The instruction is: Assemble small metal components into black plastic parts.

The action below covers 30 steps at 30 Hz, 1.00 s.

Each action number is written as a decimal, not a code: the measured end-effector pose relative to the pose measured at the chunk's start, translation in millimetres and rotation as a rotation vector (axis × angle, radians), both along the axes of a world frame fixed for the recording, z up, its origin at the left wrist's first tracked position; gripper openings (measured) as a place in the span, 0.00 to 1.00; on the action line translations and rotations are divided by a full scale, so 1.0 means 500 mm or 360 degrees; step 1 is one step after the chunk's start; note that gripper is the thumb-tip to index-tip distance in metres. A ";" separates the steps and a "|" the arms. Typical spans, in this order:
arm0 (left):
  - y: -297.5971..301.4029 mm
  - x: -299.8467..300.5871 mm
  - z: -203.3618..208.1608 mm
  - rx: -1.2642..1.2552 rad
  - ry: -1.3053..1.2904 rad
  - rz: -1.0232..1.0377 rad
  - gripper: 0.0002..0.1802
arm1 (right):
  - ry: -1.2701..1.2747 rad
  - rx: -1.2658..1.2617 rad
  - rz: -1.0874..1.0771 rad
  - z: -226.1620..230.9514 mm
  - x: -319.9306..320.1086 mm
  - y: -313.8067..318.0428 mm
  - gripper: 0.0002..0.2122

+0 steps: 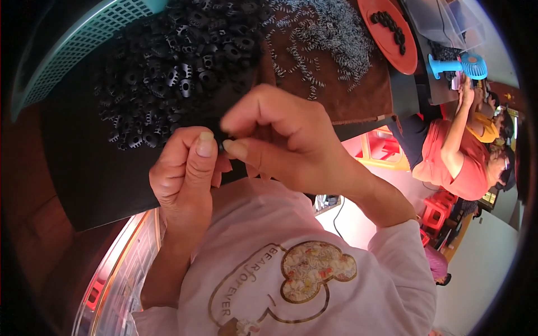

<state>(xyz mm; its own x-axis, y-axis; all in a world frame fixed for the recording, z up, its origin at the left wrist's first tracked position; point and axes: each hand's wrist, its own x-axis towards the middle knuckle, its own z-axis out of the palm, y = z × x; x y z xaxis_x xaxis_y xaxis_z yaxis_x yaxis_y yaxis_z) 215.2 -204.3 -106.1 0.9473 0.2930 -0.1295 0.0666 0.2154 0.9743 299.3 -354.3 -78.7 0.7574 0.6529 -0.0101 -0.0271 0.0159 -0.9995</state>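
On the near side of the black clip-half pile point(185, 73), a small dark piece point(221, 141) appears pinched by left hand point(188, 168) and right hand point(294, 134); probably light, stiff; best held by its edges.

Red stools point(434, 214), pale wall point(487, 263)

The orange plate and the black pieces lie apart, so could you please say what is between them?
Silvery springs on a brown cloth lie between the black pieces and orange plate in the head view.

glossy plastic parts point(185, 73); shiny metal springs point(336, 45); matt cloth point(358, 103); smooth plastic plate point(386, 46).
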 end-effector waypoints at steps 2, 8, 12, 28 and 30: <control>0.004 0.001 0.005 -0.0031 -0.0003 -0.0010 0.12 | 0.0223 0.0007 0.0025 0.007 0.012 -0.002 0.03; 0.019 0.010 0.007 -0.0109 -0.0006 -0.0301 0.10 | -0.0579 -0.0139 0.0109 -0.019 0.033 -0.011 0.05; 0.024 0.009 0.007 -0.0340 -0.0006 -0.0255 0.11 | -0.1361 -0.0190 0.0031 -0.021 0.031 0.002 0.13; 0.041 0.008 0.012 -0.0415 -0.0012 -0.0402 0.10 | -0.2053 -0.0439 -0.0046 -0.022 0.017 0.001 0.15; 0.038 0.008 0.009 -0.0302 -0.0040 -0.0447 0.11 | -0.1977 -0.0417 -0.0035 -0.020 0.024 -0.015 0.15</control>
<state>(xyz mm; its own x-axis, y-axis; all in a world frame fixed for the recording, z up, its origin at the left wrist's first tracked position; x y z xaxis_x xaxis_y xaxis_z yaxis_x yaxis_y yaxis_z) 219.0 -185.4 -101.7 0.9912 -0.0071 -0.1324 0.1256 0.3697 0.9206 311.4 -362.0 -88.9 0.3600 0.7261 0.5859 0.9251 -0.1966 -0.3248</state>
